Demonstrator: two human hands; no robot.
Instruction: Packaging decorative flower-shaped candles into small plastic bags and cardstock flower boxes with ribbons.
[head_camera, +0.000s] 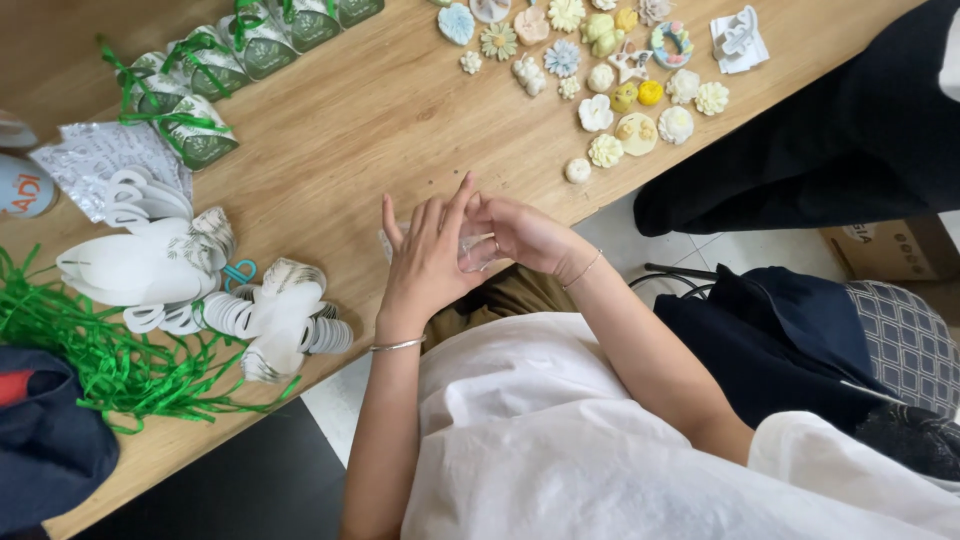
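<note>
Clear bag, both hands holding, wooden table

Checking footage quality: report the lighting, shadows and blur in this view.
Head view: soft, even daylight on the wooden table; faint shadows under the left hand and right hand; the clear plastic piece between them looks slightly blurred; the moulded shapes stay sharp; no strong glare.

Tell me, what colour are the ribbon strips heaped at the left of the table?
Bright green. The ribbon strips show best in the head view, heaped beside the white paper cutouts.
</note>
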